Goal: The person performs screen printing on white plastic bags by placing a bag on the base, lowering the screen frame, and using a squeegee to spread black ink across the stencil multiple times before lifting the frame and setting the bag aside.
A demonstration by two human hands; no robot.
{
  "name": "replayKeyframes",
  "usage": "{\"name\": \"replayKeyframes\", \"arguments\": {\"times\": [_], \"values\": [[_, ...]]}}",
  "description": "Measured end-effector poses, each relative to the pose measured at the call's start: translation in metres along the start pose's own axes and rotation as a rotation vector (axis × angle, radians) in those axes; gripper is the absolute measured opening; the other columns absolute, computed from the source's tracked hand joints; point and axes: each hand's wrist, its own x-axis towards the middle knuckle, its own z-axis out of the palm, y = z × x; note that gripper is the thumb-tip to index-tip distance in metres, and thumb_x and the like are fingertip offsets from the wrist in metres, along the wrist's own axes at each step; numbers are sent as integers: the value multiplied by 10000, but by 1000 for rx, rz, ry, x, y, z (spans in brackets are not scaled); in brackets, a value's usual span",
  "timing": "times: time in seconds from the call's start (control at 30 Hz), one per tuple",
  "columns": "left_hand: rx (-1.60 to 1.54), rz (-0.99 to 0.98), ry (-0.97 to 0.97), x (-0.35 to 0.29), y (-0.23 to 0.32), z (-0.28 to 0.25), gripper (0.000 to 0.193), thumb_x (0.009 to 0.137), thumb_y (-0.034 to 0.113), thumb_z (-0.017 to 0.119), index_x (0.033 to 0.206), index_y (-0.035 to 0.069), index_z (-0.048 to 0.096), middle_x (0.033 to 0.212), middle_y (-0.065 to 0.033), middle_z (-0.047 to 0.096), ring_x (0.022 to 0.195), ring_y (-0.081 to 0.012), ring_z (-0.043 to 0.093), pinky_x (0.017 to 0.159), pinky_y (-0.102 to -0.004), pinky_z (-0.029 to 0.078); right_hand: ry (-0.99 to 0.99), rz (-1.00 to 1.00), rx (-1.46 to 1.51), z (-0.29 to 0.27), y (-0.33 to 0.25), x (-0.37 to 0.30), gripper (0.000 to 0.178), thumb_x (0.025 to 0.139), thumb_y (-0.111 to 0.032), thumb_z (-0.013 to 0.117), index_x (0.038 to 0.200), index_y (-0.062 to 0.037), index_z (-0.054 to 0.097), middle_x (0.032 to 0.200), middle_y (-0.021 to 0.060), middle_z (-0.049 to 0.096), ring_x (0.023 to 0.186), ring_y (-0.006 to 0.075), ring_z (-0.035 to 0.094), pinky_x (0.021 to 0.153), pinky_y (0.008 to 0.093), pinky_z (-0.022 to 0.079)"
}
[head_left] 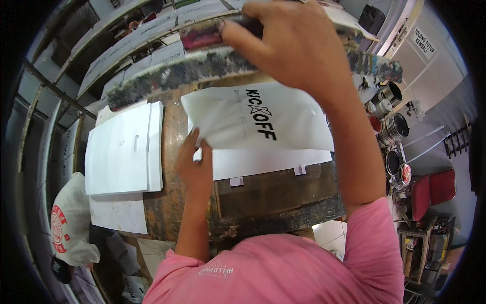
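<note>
Far left on the worn wooden table (pixel 164 213): a stack of white sheets (pixel 119 157), uppermost piece slotted. Right of it, the left hand (pixel 196 159) is nearly closed, thumb and fingers appearing to pinch a sheet's left edge. That printed sheet (pixel 298 114) lies mid-table, bowed and partly raised, over a plain white sheet (pixel 268 164). Judged light, thin and limp, readily creased (the black lettering may smear if wet); best held by its side edges or corners, clear of print. Farther right, the right hand (pixel 291 43) is raised beyond it, thumb apart from curved fingers; whether it grips anything cannot be determined.
</note>
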Motion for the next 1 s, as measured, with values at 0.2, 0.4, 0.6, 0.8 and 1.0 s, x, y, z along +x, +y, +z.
{"name": "replayKeyframes", "arguments": {"times": [0.2,0.4,0.6,0.8,1.0], "values": [[-15,-156,192,-11,-83,-86,372,1008,78,693,1373,34,743,973,-88,766,779,-124,616,666,-307,512,48,-43,-64,9,2,-16,498,957,-493,646,988,-12,772,830,206,711,839,407,688,873,492,476],[180,-237,245,2,-235,-217,415,957,88,710,1358,-13,735,989,-96,777,740,-102,584,674,-277,493,13,-6,-79,9,-4,-23,490,975,-462,636,1023,7,771,889,209,724,871,385,671,882,485,446],[554,-276,204,33,-312,-310,535,947,203,755,1444,23,677,1269,-235,754,1121,-313,710,1001,-405,540,-10,-14,-89,3,-13,-34,502,984,-449,639,1126,22,741,894,205,728,876,389,667,898,504,437],[-42,68,-148,8,-126,-168,712,992,133,789,1625,64,471,1542,-239,591,1462,-256,541,1222,-432,402,-78,36,-122,10,-21,-66,617,986,-437,648,1401,15,595,970,251,715,958,401,674,958,512,443],[-1828,-818,-342,-91,-1,-80,1015,1017,808,438,1610,-7,314,1480,-285,551,1439,-445,510,1246,-586,389,-583,-113,35,34,-8,-168,575,940,-337,740,1406,-26,609,1079,171,642,1047,368,626,919,510,462]]}}
